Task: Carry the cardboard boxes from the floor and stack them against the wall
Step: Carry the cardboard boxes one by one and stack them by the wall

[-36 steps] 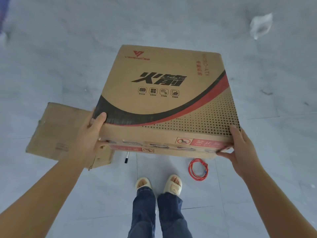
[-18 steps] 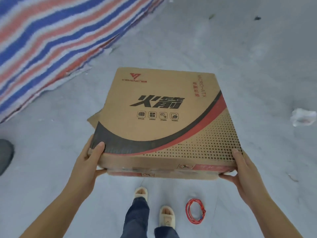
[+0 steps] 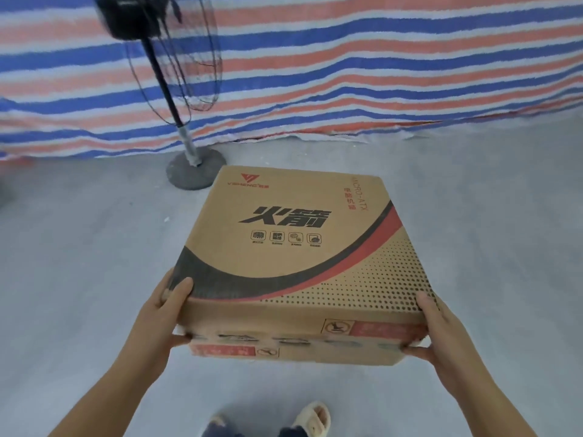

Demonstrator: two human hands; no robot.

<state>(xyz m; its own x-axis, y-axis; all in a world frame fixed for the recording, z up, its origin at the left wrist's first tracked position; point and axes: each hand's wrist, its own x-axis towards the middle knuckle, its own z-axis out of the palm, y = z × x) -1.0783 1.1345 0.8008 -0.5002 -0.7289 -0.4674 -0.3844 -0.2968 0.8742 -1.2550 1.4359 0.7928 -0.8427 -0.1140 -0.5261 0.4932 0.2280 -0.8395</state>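
Note:
A flat brown cardboard box [image 3: 293,257] with black characters and a red and black curve printed on top hangs in the air in front of me. My left hand [image 3: 157,316] grips its near left corner, thumb on the top face, fingers underneath. My right hand [image 3: 438,332] grips the near right corner the same way. The box's underside is hidden.
A blue, red and white striped tarp [image 3: 347,64] covers the wall ahead. A black standing fan [image 3: 164,52] rises from its round grey base [image 3: 192,170] just beyond the box's far left corner. Grey floor [image 3: 79,263] lies around me, my sandalled feet [image 3: 310,417] below.
The view has swung from the floor up to the striped wall. The fan has come into view, while the second flat box and the red cord have dropped out. Both hands keep their grip.

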